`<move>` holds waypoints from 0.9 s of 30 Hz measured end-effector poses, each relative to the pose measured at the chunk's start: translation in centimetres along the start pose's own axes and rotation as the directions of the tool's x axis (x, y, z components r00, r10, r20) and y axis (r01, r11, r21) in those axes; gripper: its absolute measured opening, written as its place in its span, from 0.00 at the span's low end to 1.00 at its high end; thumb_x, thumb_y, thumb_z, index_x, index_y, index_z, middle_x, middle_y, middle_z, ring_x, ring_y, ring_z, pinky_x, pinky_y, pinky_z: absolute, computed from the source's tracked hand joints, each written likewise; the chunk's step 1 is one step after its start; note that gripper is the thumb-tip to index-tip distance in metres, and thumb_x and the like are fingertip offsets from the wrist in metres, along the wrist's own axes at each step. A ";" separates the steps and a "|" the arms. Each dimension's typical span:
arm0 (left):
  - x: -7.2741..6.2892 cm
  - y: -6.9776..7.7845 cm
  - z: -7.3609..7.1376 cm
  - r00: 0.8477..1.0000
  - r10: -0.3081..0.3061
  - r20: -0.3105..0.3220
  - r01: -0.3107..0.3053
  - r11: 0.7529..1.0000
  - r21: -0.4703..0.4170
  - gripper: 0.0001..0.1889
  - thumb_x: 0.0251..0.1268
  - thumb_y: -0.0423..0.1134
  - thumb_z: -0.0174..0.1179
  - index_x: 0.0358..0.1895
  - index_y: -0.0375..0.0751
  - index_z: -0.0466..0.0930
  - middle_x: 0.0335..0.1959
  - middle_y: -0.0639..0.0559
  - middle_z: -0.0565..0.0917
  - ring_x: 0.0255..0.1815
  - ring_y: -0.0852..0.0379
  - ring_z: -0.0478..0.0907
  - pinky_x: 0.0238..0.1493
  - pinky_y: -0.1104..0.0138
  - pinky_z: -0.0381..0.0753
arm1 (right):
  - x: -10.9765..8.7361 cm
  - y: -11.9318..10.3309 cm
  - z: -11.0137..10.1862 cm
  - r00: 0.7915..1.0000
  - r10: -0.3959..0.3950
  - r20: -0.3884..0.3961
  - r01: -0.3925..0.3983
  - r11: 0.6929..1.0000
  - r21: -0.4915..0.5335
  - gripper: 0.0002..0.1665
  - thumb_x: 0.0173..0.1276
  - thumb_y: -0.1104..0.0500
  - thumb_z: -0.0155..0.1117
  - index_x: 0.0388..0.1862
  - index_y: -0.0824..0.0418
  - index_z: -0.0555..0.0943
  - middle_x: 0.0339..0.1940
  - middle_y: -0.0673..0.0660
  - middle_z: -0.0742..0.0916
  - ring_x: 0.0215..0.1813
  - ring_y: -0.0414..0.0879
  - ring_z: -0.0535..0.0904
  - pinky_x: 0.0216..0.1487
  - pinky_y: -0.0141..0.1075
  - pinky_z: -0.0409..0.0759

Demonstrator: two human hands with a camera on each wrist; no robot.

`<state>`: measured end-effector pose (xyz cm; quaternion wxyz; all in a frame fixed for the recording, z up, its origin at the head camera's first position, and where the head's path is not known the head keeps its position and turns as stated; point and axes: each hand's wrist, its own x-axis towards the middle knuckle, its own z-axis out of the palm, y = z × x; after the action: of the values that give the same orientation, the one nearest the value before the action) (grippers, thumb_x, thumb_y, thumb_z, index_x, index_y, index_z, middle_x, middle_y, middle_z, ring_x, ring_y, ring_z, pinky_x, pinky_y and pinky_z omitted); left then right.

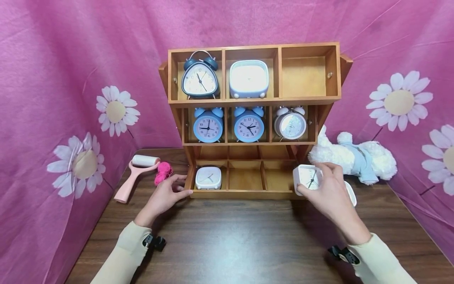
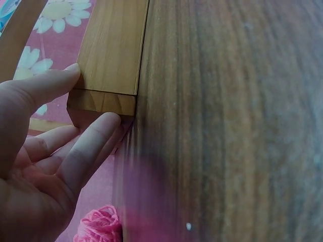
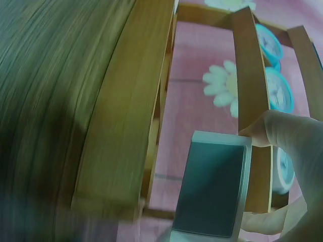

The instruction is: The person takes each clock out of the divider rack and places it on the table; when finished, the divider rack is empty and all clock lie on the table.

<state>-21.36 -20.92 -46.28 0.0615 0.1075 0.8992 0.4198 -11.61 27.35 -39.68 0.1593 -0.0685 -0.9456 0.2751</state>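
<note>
My right hand (image 1: 330, 189) grips a small white square alarm clock (image 1: 304, 173) at the right end of the wooden shelf's bottom row. In the right wrist view, one flat side of this clock (image 3: 212, 186) shows, held between thumb and fingers. At the bottom row's left end, my left hand (image 1: 164, 199) touches the corner of the shelf (image 1: 244, 195), its fingers loosely extended. Close by, a white rounded clock (image 1: 208, 177) sits in the bottom left compartment. The left wrist view shows thumb and fingertips around the board's end (image 2: 103, 101).
Above stand a dark triangular clock (image 1: 200, 81), a pale rounded clock (image 1: 249, 79), two blue twin-bell clocks (image 1: 208, 127) and a white one (image 1: 291, 125). Left are a pink lint roller (image 1: 127, 183) and pink yarn (image 1: 163, 172). Right are a white plush toy (image 1: 351, 157) and a partly hidden white object (image 1: 351, 193).
</note>
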 end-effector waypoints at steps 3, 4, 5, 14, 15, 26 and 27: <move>-0.1 0.0 -0.1 1.000 -0.005 0.000 0.005 1.000 -0.006 0.32 0.71 0.46 0.80 0.72 0.36 0.82 0.48 0.39 0.95 0.50 0.49 0.94 0.45 0.62 0.87 | -0.1 1.3 -0.9 1.000 -0.005 -0.029 0.004 1.000 -0.014 0.54 0.57 0.50 0.84 0.76 0.76 0.73 0.72 0.80 0.71 0.66 0.73 0.72 0.59 0.66 0.75; -0.1 0.0 -0.1 1.000 -0.007 -0.001 0.007 1.000 -0.006 0.32 0.71 0.46 0.80 0.72 0.36 0.82 0.48 0.40 0.95 0.50 0.49 0.94 0.45 0.62 0.86 | -0.1 1.8 -1.2 0.999 -0.011 -0.038 0.010 1.000 -0.018 0.54 0.57 0.51 0.84 0.76 0.76 0.74 0.72 0.80 0.71 0.66 0.73 0.72 0.59 0.66 0.74; -0.1 -0.1 -0.1 1.000 -0.009 -0.001 0.009 1.000 -0.006 0.32 0.71 0.46 0.80 0.72 0.36 0.82 0.48 0.40 0.95 0.50 0.49 0.94 0.45 0.62 0.86 | -0.2 2.3 -1.5 0.999 -0.016 -0.044 0.015 1.000 -0.019 0.53 0.57 0.51 0.84 0.75 0.77 0.74 0.71 0.81 0.71 0.66 0.74 0.72 0.60 0.67 0.73; -0.2 0.0 -0.4 1.000 -0.012 0.000 0.012 1.000 0.002 0.32 0.72 0.47 0.79 0.73 0.36 0.81 0.50 0.40 0.95 0.50 0.49 0.94 0.46 0.62 0.87 | -0.7 6.9 -3.2 1.000 -0.007 -0.020 0.005 0.998 -0.069 0.52 0.61 0.50 0.82 0.76 0.77 0.72 0.74 0.84 0.70 0.66 0.81 0.71 0.61 0.74 0.71; -0.2 0.0 -0.5 1.000 -0.011 -0.003 0.011 1.000 0.005 0.32 0.72 0.47 0.79 0.73 0.36 0.81 0.50 0.40 0.95 0.50 0.49 0.94 0.46 0.62 0.87 | -0.8 7.3 -3.3 1.000 -0.006 -0.018 0.005 0.998 -0.070 0.52 0.61 0.50 0.82 0.77 0.76 0.72 0.74 0.84 0.70 0.66 0.82 0.71 0.61 0.74 0.71; 0.0 0.0 0.1 1.000 0.012 -0.004 -0.013 1.000 -0.012 0.31 0.71 0.44 0.80 0.71 0.33 0.82 0.49 0.40 0.95 0.49 0.49 0.95 0.46 0.63 0.88 | -1.9 12.9 -5.0 0.999 0.016 -0.031 -0.019 0.996 -0.090 0.50 0.64 0.51 0.80 0.77 0.76 0.72 0.74 0.86 0.68 0.69 0.82 0.67 0.59 0.75 0.67; 0.0 -0.1 0.1 1.000 0.015 -0.007 -0.015 1.000 -0.010 0.31 0.71 0.44 0.80 0.71 0.33 0.82 0.50 0.40 0.95 0.49 0.49 0.94 0.46 0.63 0.88 | -1.8 13.3 -5.2 0.999 0.020 -0.035 -0.023 0.996 -0.091 0.50 0.65 0.51 0.79 0.77 0.76 0.71 0.74 0.87 0.68 0.70 0.83 0.66 0.60 0.75 0.67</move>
<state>-21.35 -20.89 -46.38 0.0556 0.1125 0.8964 0.4250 -7.55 40.69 -43.19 0.1689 -0.0906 -0.9536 0.2321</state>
